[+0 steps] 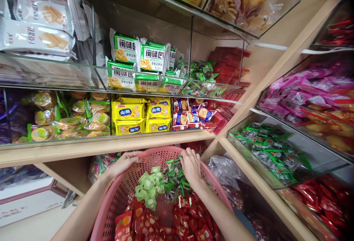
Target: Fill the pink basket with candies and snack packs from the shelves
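Observation:
A pink perforated plastic basket sits below the shelves. My left hand grips its rim at the far left, fingers over the edge. My right hand is inside the basket near the far rim, its fingers curled on green-and-clear wrapped candies; how many are in the fingers is hidden. Beside them lie pale green packets. Red wrapped candies and red packets with orange prints fill the near part of the basket.
Clear bins above hold green-white snack packs, yellow packs and round cakes. A wooden shelf edge runs just above my left hand. At right, bins hold green candies and pink ones.

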The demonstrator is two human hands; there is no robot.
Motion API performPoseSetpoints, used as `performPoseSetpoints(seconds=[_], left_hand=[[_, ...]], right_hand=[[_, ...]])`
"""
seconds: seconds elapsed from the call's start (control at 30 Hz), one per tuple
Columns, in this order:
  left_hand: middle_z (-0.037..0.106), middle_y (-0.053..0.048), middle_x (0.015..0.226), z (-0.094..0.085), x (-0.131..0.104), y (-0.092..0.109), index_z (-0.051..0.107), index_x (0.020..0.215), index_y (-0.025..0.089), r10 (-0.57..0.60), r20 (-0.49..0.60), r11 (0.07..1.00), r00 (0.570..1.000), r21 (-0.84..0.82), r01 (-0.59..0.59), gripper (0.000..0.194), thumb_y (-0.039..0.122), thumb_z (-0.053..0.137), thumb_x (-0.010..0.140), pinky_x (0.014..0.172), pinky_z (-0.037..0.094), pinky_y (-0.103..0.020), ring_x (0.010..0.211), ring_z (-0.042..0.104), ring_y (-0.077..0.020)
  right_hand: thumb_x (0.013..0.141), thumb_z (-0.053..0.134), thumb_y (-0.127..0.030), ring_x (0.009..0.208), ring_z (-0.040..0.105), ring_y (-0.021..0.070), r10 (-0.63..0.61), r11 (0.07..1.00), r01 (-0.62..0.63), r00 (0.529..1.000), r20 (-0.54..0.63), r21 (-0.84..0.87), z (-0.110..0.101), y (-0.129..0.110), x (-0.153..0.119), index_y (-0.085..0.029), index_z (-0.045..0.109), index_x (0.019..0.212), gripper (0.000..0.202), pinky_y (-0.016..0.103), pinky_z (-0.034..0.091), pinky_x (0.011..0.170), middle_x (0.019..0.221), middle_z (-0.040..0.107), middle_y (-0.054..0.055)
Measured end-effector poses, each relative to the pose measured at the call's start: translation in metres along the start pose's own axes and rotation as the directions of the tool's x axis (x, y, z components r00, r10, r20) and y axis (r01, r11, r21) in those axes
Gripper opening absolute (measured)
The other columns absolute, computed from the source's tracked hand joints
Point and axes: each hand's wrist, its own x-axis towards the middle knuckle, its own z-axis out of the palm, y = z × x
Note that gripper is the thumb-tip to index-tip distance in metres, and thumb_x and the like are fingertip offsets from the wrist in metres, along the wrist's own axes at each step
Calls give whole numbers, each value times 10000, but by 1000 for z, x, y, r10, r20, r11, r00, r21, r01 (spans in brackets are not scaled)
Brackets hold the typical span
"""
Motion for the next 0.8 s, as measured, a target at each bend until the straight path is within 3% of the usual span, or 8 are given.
performPoseSetpoints(seconds=[0.13,0.27,0.33,0.4,0.5,0.57,0.7,0.8], left_hand=[[720,-32,871,-1,-3,2,670,980,177,2,-9,1000,1000,5,-2,375,253,641,614,763,459,-281,813,634,-196],[722,-38,860,-2,-5,3,676,960,168,1,-41,999,999,39,0,359,251,633,614,740,467,-288,769,637,-193],[721,-48,886,-2,-6,5,678,954,166,7,-48,999,999,51,-5,363,258,637,605,760,467,-299,803,637,-206],[717,-55,912,-1,-7,6,680,946,160,13,-60,998,998,68,-9,373,268,643,591,799,460,-309,869,628,-225],[715,-55,923,0,-8,6,667,969,150,6,-64,997,998,81,-1,407,273,644,582,814,461,-319,893,626,-236],[716,-58,911,0,-9,6,644,1015,144,-13,-57,998,998,61,16,445,275,641,589,795,474,-332,859,636,-233],[719,-68,889,0,-13,6,615,1068,152,-42,-54,999,998,22,43,494,277,661,593,761,488,-331,796,647,-217],[699,-77,970,0,-21,9,586,1106,171,-58,14,998,998,-11,58,540,263,680,582,731,495,-320,827,643,-221]], right_hand=[[816,424,-177,805,480,181,51,960,-25,995,-86,280,-8,8,7,-197,533,744,132,291,341,702,824,536,39],[815,440,-244,780,506,159,101,791,16,982,-157,612,-41,19,2,-190,530,751,123,266,379,708,809,548,29],[820,439,-275,725,518,142,70,689,1,995,-68,725,-61,21,-14,-192,528,777,129,246,392,668,773,563,13],[814,451,-281,676,520,126,-30,618,-54,995,93,784,-77,18,-38,-195,530,770,125,229,396,632,723,570,-11],[787,479,-241,640,522,115,-189,592,-150,929,318,792,-83,9,-85,-195,544,716,107,209,387,589,673,575,-28],[769,493,-203,607,520,106,-225,607,-210,880,419,767,-77,2,-117,-191,560,697,99,197,370,557,642,579,-35],[717,564,-163,704,562,115,-283,662,-225,808,517,715,-64,-11,-162,-212,619,744,78,192,389,625,718,621,-35],[701,621,-201,897,565,143,-387,625,-118,812,438,772,-71,-11,-174,-248,639,856,163,220,404,791,924,634,-12]])
